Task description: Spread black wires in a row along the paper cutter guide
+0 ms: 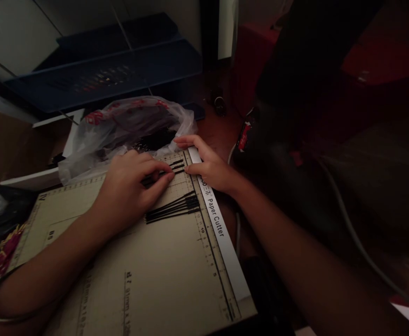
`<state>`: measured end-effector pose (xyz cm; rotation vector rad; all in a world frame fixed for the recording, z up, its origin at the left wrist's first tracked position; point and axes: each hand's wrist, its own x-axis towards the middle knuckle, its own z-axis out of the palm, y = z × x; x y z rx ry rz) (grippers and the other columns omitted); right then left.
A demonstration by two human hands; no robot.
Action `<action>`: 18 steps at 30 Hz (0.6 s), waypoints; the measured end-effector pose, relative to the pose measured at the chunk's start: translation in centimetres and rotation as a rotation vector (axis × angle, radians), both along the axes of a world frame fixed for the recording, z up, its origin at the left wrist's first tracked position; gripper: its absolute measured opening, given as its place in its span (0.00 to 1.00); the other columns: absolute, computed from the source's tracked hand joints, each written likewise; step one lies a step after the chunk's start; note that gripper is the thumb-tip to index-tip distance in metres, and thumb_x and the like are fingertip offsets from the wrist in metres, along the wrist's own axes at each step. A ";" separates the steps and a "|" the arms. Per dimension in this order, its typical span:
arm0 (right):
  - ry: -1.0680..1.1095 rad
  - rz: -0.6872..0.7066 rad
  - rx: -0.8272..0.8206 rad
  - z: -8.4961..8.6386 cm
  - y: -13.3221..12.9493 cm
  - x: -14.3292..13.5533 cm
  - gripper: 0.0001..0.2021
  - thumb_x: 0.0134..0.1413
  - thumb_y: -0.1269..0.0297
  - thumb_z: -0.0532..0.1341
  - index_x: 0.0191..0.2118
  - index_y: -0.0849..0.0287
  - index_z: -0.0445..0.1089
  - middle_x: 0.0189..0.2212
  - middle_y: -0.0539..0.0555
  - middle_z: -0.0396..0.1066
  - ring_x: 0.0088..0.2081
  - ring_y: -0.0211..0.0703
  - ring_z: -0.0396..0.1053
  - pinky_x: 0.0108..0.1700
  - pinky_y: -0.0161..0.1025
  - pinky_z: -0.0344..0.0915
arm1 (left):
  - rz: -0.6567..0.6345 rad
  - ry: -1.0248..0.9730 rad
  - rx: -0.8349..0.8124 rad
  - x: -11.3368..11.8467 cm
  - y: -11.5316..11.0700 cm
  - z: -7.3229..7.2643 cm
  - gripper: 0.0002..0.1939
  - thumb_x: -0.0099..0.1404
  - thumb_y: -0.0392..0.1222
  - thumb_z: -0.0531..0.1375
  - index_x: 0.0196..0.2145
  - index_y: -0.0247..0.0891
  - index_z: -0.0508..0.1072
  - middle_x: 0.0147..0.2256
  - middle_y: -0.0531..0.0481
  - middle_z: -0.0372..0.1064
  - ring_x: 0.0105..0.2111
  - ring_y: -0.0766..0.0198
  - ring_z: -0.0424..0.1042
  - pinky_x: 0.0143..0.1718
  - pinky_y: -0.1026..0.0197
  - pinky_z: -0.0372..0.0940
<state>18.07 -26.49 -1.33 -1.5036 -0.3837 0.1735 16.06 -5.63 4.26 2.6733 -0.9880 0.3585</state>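
Note:
A paper cutter board [162, 275] with printed rulers lies in front of me, a white strip lettered "Paper Cutter" along its right edge. My left hand [130, 186] rests over its upper part, thumb and forefinger pinched on thin black strands [178, 166]. My right hand [206, 163] is at the upper right edge, its thumb at the ends of those strands and its fingers stretched out past the far edge. Nearer to me, a fanned bundle of black strands [172, 206] lies on the board, its thicker ends by the ruler.
Behind the board sits a clear plastic bag [134, 112] with dark items inside. A blue tray [113, 74] lies farther back. On the right are a pale cable [344, 219] and a person's dark-clad leg [295, 60]. Patterned pink fabric [1, 256] is at the left.

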 end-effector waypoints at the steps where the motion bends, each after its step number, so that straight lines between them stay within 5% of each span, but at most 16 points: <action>1: 0.000 -0.002 0.006 0.1 0.0 0.0 0.34 0.40 0.68 0.60 0.59 0.56 0.61 0.63 0.59 0.63 0.69 0.49 0.58 0.77 0.51 0.50 | 0.001 -0.004 0.003 0.0 0.0 0.0 0.12 0.74 0.49 0.59 0.36 0.45 0.81 0.30 0.50 0.75 0.33 0.55 0.69 0.37 0.51 0.58; 7: 0.163 -0.012 0.065 0.6 0.1 -0.1 0.35 0.40 0.63 0.59 0.60 0.54 0.60 0.62 0.59 0.61 0.65 0.52 0.60 0.76 0.56 0.50 | 0.007 -0.009 0.008 0.0 0.1 -0.1 0.13 0.74 0.49 0.59 0.35 0.44 0.81 0.30 0.50 0.75 0.32 0.56 0.69 0.37 0.52 0.57; 18: 0.128 -0.026 0.123 0.8 0.3 -0.3 0.28 0.49 0.58 0.55 0.58 0.58 0.60 0.60 0.61 0.60 0.66 0.49 0.56 0.76 0.55 0.52 | 0.010 -0.033 0.017 0.0 0.0 -0.2 0.13 0.74 0.49 0.59 0.36 0.44 0.80 0.30 0.51 0.75 0.33 0.56 0.68 0.38 0.53 0.56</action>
